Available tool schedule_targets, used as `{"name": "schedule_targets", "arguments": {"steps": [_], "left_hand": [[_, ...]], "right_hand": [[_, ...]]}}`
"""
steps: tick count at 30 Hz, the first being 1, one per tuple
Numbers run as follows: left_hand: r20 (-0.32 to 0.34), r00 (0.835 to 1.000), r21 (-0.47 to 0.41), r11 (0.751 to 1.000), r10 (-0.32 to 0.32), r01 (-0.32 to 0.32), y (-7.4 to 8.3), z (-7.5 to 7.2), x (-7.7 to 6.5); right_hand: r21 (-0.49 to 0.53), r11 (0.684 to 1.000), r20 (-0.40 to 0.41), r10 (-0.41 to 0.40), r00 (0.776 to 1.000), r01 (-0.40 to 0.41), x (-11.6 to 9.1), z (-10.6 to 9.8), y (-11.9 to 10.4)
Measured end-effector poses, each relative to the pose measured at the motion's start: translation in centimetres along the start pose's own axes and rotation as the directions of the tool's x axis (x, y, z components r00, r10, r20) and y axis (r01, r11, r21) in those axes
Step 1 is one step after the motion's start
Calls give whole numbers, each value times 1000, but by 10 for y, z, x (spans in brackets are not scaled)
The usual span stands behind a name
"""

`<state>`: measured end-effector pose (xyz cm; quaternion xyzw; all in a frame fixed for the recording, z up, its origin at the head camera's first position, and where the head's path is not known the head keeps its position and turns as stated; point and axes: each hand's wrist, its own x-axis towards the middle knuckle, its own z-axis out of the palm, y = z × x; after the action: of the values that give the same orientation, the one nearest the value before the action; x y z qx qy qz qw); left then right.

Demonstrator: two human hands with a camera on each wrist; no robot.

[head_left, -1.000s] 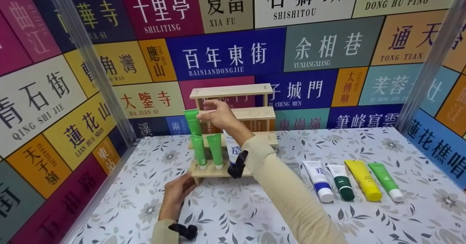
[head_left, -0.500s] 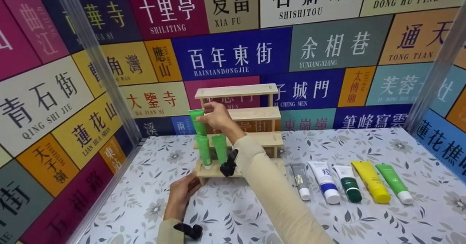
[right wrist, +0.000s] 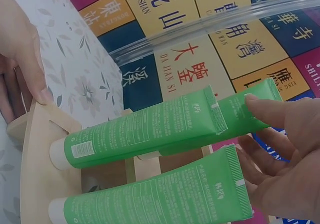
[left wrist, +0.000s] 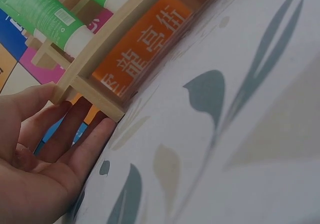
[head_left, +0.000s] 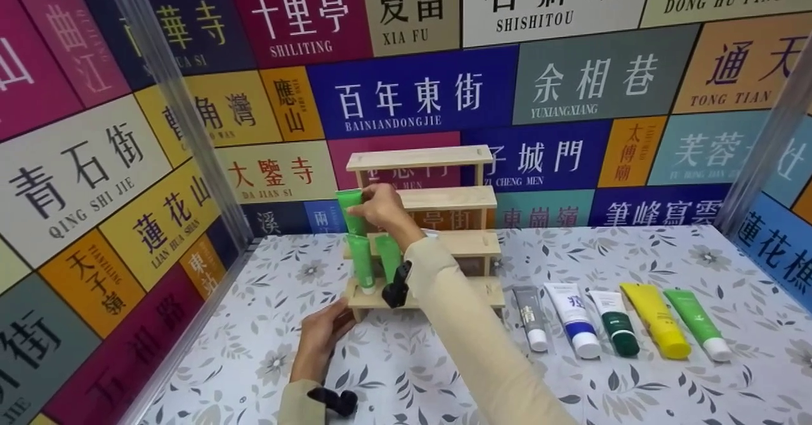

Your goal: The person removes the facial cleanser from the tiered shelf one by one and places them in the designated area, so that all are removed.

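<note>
A stepped wooden display rack (head_left: 420, 158) stands near the back wall. My right hand (head_left: 384, 207) pinches the top of a green squeeze tube (head_left: 351, 212), thumb in front and fingers behind; this tube stands upright on the second step at the left end. Below it, two more green tubes stand caps down on the lowest step, the left tube (right wrist: 142, 130) and the right tube (right wrist: 165, 196). At the rack's lower left corner my left hand (left wrist: 47, 149) holds the step end, thumb above and fingers by the leg. A white tube is mostly hidden behind my right arm.
To the right on the flowered tabletop (head_left: 634, 393) lies a row of tubes: a grey tube (head_left: 529, 317), a white and blue tube (head_left: 572, 317), a white and dark green tube (head_left: 614, 323), a yellow tube (head_left: 656, 320) and a green tube (head_left: 698, 323). Clear posts (head_left: 190, 120) stand at the sides.
The view has shifted slightly, so the scene sits further right. My right hand stays on the green tube, its wrist slightly lower and further left over the rack. The left hand keeps its place.
</note>
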<state>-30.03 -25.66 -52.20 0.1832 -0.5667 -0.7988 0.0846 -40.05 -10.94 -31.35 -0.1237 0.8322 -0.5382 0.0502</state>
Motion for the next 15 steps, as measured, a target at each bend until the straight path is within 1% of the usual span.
{"name": "schedule_targets", "arguments": {"steps": [11,15], "left_hand": [[11,1000,3,1000,3,-3,0,3,0],[11,1000,6,1000,2,-2,1,0,0]], "right_hand": [[10,1000,-79,-1,997,2,-3,3,-3],[86,996,-86,-24,996,31,-2,-2,-6]]}}
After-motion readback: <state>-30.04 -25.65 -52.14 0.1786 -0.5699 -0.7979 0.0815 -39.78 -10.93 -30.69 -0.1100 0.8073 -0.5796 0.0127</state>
